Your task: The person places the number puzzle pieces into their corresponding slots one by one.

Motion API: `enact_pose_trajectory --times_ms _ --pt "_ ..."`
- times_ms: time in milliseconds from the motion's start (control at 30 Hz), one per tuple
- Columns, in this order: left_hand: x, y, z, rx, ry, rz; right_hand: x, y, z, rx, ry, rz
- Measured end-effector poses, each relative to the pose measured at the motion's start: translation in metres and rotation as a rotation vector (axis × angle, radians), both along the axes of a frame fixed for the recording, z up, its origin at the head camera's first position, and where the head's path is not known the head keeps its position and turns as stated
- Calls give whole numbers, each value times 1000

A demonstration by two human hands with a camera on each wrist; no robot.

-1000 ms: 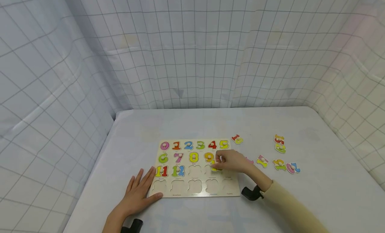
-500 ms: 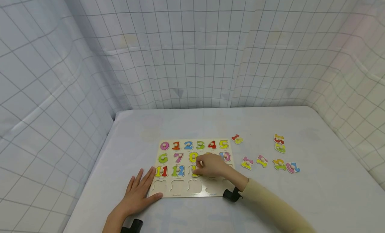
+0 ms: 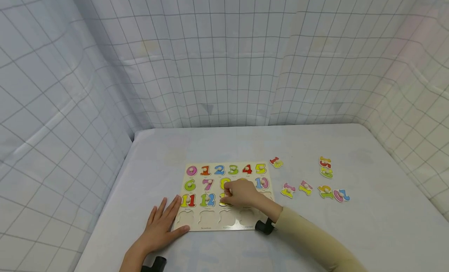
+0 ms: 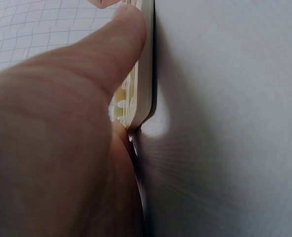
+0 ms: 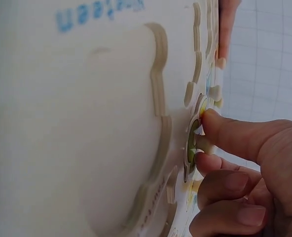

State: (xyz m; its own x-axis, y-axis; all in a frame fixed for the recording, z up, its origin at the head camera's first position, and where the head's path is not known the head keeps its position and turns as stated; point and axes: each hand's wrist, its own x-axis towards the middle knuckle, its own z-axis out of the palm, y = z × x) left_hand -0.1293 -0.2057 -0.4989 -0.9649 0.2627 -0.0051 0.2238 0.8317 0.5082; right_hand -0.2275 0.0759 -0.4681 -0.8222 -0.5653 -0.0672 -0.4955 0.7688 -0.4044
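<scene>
A wooden number puzzle board [image 3: 194,227] lies on the table, its upper rows filled with knobbed digit pieces. My left hand [image 3: 159,228] rests with spread fingers over the board's left edge and lower left corner; its thumb [image 4: 124,37] lies along the near edge in the left wrist view. Over the third row, just right of the 12 piece [image 3: 207,200], my right hand [image 3: 242,193] pinches the knob of a yellow-and-green number piece [image 5: 191,145]. That piece sits at its recess, tilted or flat I cannot tell. My fingers hide part of it and the 9.
Several loose number pieces lie right of the board, among them a red-and-yellow one [image 3: 276,163], a pink-and-yellow one [image 3: 288,190] and a pink-and-blue one [image 3: 341,196]. Bare recesses [image 3: 227,217] line the bottom row. Gridded white cloth [image 3: 242,69] walls the table.
My right hand has moved left across the board with the number piece, from beside the 9 to the recess right of the 12. My left hand has stayed in place.
</scene>
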Motion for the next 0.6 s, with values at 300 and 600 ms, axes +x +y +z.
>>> enact_pose_trajectory --times_ms 300,600 --pt "-2 0 -1 -14 -16 8 0 0 0 14 -15 1" --pt "-4 -5 -15 -31 7 12 2 -2 3 31 -22 -2"
